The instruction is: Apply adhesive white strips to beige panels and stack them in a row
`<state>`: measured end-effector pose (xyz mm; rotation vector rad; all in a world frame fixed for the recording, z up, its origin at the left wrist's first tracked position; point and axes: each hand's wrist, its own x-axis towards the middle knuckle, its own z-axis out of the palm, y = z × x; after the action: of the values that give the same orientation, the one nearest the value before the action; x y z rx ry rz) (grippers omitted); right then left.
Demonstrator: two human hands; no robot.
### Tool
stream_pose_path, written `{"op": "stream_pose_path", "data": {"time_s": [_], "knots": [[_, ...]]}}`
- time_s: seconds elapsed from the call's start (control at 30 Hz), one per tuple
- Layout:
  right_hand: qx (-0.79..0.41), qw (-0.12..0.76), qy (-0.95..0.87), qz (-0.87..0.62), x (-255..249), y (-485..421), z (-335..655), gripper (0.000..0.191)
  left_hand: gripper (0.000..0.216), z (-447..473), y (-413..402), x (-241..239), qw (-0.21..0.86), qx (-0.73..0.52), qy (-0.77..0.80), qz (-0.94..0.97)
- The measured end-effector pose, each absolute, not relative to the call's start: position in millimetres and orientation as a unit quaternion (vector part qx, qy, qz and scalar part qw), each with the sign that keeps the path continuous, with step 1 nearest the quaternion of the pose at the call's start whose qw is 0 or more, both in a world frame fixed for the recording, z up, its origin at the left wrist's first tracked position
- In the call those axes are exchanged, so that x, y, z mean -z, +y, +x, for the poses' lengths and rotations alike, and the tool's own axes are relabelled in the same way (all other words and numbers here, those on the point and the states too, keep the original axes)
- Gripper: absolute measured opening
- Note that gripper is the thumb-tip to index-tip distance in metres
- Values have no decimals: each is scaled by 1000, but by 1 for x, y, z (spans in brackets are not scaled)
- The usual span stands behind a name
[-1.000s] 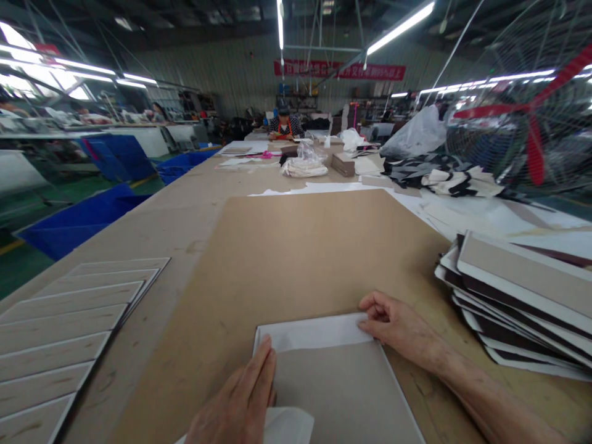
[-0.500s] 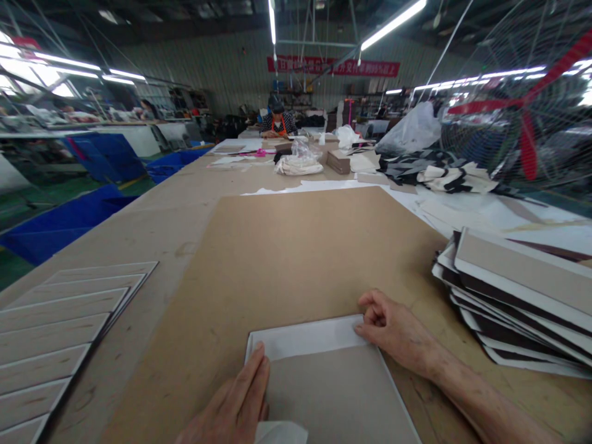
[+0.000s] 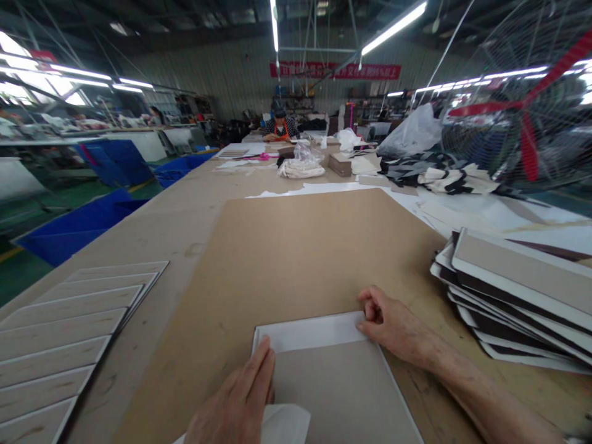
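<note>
On a clock face laid over the view, the grey-beige panel [image 3: 337,388] lies at six o'clock, on a large tan sheet [image 3: 300,253] spread over the long worktable [image 3: 185,228]. A white strip [image 3: 319,331] runs across the panel's far end, its lower edge meeting the grey surface. At seven o'clock the left hand [image 3: 234,394] lies over the panel's left edge, its visible fingers straight and held together, the fingertips resting at the left end of the strip; a loose white flap [image 3: 289,422] sticks out beside that hand, toward six o'clock. The right hand [image 3: 393,324] sits between four and five o'clock, fingers curled, thumb at the panel's far right corner — whether thumb and finger actually pinch the strip there, I cannot tell. Between three and four o'clock rises an uneven stack of panels [image 3: 522,271], beige, white and dark brown edges showing. At eight o'clock, white-edged panels [image 3: 50,354] lie overlapping in a row. A blue bin [image 3: 78,225] stands at nine o'clock, off the table's side. Toward twelve o'clock a plastic-wrapped bundle [image 3: 301,165] lies on the table, and a person in an orange apron [image 3: 280,128] is at the far end — a caged fan [image 3: 525,105] with red blades fills two o'clock.
</note>
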<state>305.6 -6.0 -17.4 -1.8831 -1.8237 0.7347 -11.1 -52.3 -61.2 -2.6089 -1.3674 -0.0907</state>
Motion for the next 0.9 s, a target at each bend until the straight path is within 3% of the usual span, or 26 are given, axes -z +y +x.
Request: {"op": "stream_pose_path", "data": {"time_s": [0.17, 0.4, 0.6, 0.77, 0.9], "knots": [[-132, 184, -707, -670, -1, -18, 284, 33, 63, -3, -59, 49, 74, 9, -491, -868], [-154, 114, -896, -401, 10, -36, 216, 53, 61, 2, -61, 43, 69, 0, -498, -865], [-185, 61, -861, -469, 13, -58, 236, 86, 55, 0, -62, 45, 59, 16, -500, -864], [-164, 45, -795, -582, 11, -76, 273, 88, 63, 0, -60, 46, 1, -4, -526, -850], [-133, 50, -726, -673, 3, -92, 298, 87, 72, -14, -43, 77, -48, 31, -531, -846]]}}
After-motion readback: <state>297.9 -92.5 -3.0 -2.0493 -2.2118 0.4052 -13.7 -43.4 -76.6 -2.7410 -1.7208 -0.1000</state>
